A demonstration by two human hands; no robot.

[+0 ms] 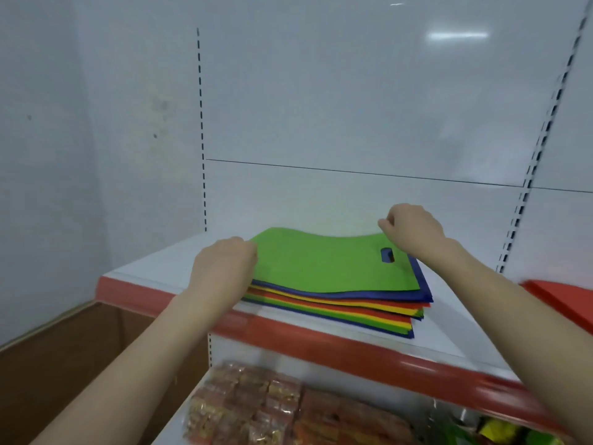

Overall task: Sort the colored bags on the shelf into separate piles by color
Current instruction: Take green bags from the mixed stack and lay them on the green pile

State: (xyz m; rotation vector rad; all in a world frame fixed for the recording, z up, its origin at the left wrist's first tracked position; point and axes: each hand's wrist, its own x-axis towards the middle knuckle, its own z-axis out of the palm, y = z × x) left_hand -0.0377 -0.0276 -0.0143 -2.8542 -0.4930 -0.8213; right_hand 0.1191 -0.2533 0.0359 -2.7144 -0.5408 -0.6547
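White shelf (455,326), bag stack (337,311), left grip (224,268) and right grip (412,228) tight on the top green bag (321,264)

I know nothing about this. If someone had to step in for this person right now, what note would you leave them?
Left hand grips the left edge of the flat green fabric bag; right hand pinches its far right corner.
That bag tops the mixed stack of blue, yellow, red and green bags on the white shelf with a red front strip.
Done: little; a flat red sheet at the right edge of view may be a started pile.
Left: move the green bag to its own pile, then work down the stack.
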